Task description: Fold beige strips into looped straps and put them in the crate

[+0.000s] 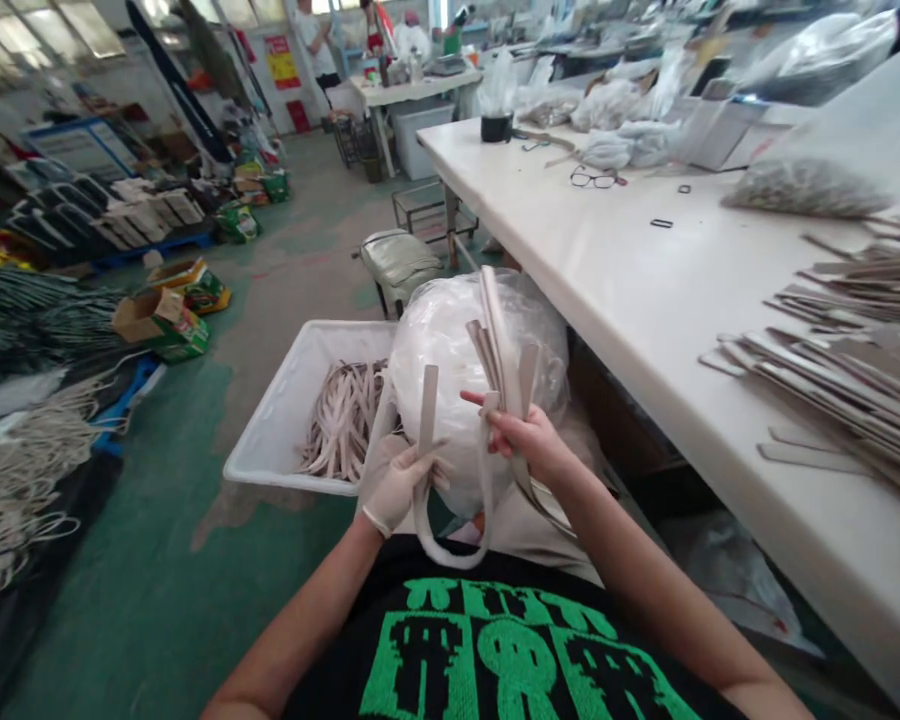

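Observation:
My left hand point(394, 482), in a pale glove, pinches a beige flat strap point(428, 400) near one end, which stands up above the fingers. That strap hangs in a U-shaped loop in front of my shirt and rises to my right hand point(534, 440), which is bare. My right hand is closed round the strap's other end and a bundle of similar straps point(495, 335), with its index finger stretched to the left. Behind both hands sits a big clear plastic bag point(439, 325) with whitish contents. A white bin point(266, 425) of loose straps point(345, 420) stands to the left.
On the right runs a long white table point(607, 270) with piled straps point(832, 380), eyeglasses point(594, 180), small dark buckles point(661, 224) and bags. A padded stool point(399, 258) stands ahead. Cartons point(161, 322) and cord heaps point(30, 480) lie on the left floor. A person point(316, 45) stands far back.

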A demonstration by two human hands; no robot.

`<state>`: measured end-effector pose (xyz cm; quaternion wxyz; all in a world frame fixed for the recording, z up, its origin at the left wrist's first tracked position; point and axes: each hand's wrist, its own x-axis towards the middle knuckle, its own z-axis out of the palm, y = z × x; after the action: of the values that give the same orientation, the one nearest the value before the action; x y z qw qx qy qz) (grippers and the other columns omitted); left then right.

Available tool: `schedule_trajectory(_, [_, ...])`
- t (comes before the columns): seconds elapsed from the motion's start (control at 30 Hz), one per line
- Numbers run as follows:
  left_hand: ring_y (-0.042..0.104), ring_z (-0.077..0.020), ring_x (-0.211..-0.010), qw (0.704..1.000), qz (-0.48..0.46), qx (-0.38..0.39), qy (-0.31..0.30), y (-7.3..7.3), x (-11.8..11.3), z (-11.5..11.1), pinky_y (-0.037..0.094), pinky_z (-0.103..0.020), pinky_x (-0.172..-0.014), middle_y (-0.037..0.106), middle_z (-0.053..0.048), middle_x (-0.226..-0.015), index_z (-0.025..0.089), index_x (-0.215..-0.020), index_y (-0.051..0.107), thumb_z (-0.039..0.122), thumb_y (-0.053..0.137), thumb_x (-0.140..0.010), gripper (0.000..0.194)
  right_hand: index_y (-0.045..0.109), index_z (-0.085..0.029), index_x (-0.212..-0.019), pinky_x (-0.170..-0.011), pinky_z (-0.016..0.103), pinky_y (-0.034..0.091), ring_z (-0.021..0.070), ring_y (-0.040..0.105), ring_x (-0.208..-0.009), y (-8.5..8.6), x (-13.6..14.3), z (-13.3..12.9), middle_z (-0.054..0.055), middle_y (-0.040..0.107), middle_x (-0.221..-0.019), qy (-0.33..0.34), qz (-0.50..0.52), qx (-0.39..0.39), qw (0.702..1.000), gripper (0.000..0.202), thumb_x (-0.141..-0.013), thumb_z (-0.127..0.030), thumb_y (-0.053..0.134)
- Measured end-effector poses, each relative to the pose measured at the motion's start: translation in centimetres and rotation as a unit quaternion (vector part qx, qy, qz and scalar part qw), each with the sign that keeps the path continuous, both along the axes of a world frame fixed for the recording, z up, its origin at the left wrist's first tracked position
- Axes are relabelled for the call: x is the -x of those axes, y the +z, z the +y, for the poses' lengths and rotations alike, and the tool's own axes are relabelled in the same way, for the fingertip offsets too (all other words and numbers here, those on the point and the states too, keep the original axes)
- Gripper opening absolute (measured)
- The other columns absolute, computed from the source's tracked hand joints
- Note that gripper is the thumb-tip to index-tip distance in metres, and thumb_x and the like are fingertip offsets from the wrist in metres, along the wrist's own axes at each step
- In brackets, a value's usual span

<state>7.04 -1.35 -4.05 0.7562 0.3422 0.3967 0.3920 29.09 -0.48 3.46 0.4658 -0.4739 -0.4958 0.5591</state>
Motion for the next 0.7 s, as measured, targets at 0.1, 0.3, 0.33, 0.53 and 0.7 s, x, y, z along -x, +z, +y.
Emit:
schedule_trajectory(0.1, [0.065, -0.0175, -0.058, 0.997, 0.039, 0.002, -0.068, 1.0, -0.7, -0.7, 0.053, -0.031, -0.065, 0.074, -0.010, -0.076, 0.015, -0.105, 0.078, 0.046, 0.083, -0.074, 0.044, 0.074, -0.017, -0.110, -0.055, 0.031, 0.051, 0.0123, 0.039, -0.042, 0.7, 0.6, 0.4, -0.008, 0.042, -0.044, 0.019, 0.051, 0.016, 0.998, 0.045, -0.083, -0.052, 0.065])
schedule_trajectory(0.3, [0.069, -0.0287, -0.094, 0.991, 0.080, -0.093, -0.058, 3.4, -2.1, -0.8, 0.053, -0.040, -0.094, 0.077, -0.008, -0.097, 0.023, -0.101, 0.078, 0.041, 0.085, -0.070, 0.036, 0.076, -0.017, -0.093, -0.051, 0.025, 0.046, 0.0086, 0.042, -0.044, 1.7, 1.6, -0.5, -0.006, 0.051, -0.050, 0.015, 0.031, 0.013, 0.999, 0.029, -0.082, -0.042, 0.067])
schedule_trajectory(0.33, [0.068, -0.0302, -0.101, 0.989, 0.079, -0.113, -0.049, 3.6, -2.4, -0.8, 0.051, -0.041, -0.098, 0.077, -0.007, -0.101, 0.023, -0.103, 0.078, 0.038, 0.086, -0.068, 0.039, 0.076, -0.016, -0.091, -0.047, 0.024, 0.043, 0.0088, 0.042, -0.043, 1.6, 1.9, -0.6, -0.005, 0.052, -0.051, 0.021, 0.015, 0.014, 1.000, 0.029, -0.081, -0.042, 0.068])
schedule_trajectory(0.53, [0.068, -0.0272, -0.088, 0.978, 0.119, -0.166, -0.050, 3.4, -4.1, -0.9, 0.053, -0.039, -0.087, 0.075, -0.007, -0.088, 0.019, -0.095, 0.077, 0.047, 0.078, -0.075, 0.034, 0.075, -0.016, -0.076, -0.041, 0.022, 0.037, 0.0092, 0.045, -0.045, 1.8, 2.0, -1.6, -0.002, 0.056, -0.054, 0.073, -0.135, -0.021, 0.988, 0.026, -0.080, -0.042, 0.069])
schedule_trajectory(0.7, [0.066, -0.0266, -0.084, 0.956, 0.148, -0.230, -0.109, 3.5, -3.9, -1.8, 0.051, -0.040, -0.088, 0.073, -0.008, -0.081, 0.022, -0.079, 0.078, 0.042, 0.072, -0.082, 0.022, 0.078, -0.018, -0.078, -0.040, 0.025, 0.039, 0.0108, 0.047, -0.044, 2.7, -0.2, -2.5, 0.002, 0.066, -0.062, 0.011, -0.129, -0.028, 0.991, 0.025, -0.078, -0.043, 0.074])
